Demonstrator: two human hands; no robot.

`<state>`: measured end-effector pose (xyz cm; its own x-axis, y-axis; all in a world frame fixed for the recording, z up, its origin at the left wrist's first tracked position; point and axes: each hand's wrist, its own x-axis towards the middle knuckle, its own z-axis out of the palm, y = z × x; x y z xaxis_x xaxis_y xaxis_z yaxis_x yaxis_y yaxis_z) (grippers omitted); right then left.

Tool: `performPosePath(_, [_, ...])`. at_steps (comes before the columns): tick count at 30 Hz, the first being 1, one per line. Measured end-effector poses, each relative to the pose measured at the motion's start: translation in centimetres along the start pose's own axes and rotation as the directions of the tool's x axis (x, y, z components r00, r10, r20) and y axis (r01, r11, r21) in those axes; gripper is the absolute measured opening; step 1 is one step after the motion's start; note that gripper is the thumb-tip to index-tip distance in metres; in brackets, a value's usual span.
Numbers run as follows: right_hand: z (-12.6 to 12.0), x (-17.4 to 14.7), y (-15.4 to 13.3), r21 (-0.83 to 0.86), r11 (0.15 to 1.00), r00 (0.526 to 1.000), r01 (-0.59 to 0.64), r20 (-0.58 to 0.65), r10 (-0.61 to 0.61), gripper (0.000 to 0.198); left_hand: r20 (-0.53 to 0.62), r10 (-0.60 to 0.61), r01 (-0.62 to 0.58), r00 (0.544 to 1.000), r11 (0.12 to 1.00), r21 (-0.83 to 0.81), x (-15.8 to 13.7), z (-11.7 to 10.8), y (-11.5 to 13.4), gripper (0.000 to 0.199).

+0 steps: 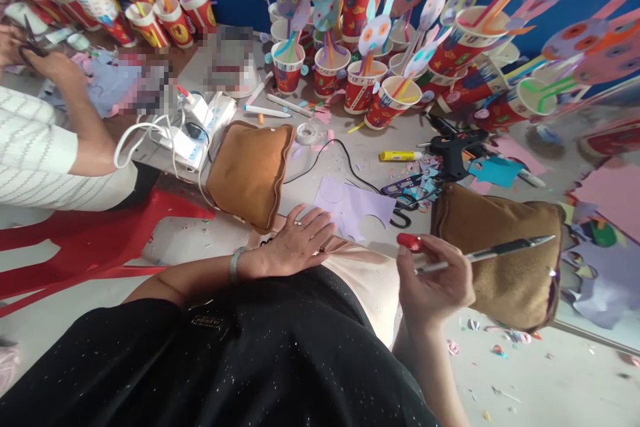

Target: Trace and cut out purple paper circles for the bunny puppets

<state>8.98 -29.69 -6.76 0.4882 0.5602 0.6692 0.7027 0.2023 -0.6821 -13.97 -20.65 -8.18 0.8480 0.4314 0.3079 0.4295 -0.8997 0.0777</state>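
My left hand (300, 240) lies flat with fingers stretched out at the table's front edge, just in front of a lilac paper sheet (337, 207) with round cut-outs. It holds nothing. My right hand (440, 280) is closed around a pen (500, 250) with a clear barrel and dark grip, its tip pointing right. Between thumb and fingertip of the same hand is a small glossy red piece (409, 242); its kind is unclear. Behind the pen lies a brown cushion (500, 287). An orange-brown cushion (253, 170) sits left of the paper.
Paper cups (365, 87) with paper rabbit figures crowd the back. A black glue gun (453, 147), scissors (400, 203), a yellow marker (400, 156) and a tape roll (307, 133) lie on the table. A power strip (193, 140) stands left; another person's hand (55, 70) holds scissors.
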Motion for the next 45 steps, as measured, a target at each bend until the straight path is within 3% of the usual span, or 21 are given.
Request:
performPosePath(2, [0.0, 0.2, -0.5, 0.09, 0.989, 0.992, -0.114, -0.05, 0.119, 0.034, -0.003, 0.003, -0.003, 1.0, 1.0, 0.01, 0.0, 0.1, 0.0, 0.047])
performPosePath(4, [0.2, 0.4, -1.1, 0.131, 0.981, 0.989, -0.144, -0.006, 0.146, 0.035, 0.018, 0.005, -0.005, 1.0, 1.0, 0.011, 0.0, 0.0, 0.0, 0.048])
performPosePath(7, [0.7, 0.3, -1.6, 0.045, 0.996, 0.99, 0.073, 0.118, -0.078, 0.043, 0.038, -0.005, 0.005, 0.999, 1.0, 0.011, 0.1, -0.1, 0.1, 0.05])
performPosePath(9, [1.1, 0.1, -1.6, -0.063, 0.957, 0.947, 0.284, 0.176, -0.269, 0.049, 0.033, -0.016, 0.016, 0.999, 1.0, 0.013, 0.0, -0.2, 0.2, 0.048])
performPosePath(12, [1.2, -0.3, -1.2, -0.174, 0.896, 0.905, 0.407, 0.206, -0.371, 0.05, 0.024, -0.018, 0.018, 1.0, 1.0, 0.013, -0.2, -0.3, 0.2, 0.043])
performPosePath(20, [0.2, -0.5, -0.5, -0.313, 0.87, 0.923, 0.381, 0.172, -0.343, 0.038, 0.014, 0.01, -0.01, 1.0, 0.999, -0.043, -1.0, -0.5, -0.1, 0.037])
performPosePath(36, [0.6, 0.0, -0.5, -0.264, 0.888, 0.926, 0.376, 0.132, -0.353, 0.038, -0.086, -0.028, 0.023, 0.996, 0.998, -0.05, -1.6, -0.8, -0.2, 0.032])
performPosePath(45, [0.5, -0.3, -0.1, -0.263, 0.895, 0.93, 0.36, 0.171, -0.324, 0.036, 0.064, -0.019, 0.022, 0.998, 0.999, -0.04, -0.5, -0.4, 0.7, 0.05])
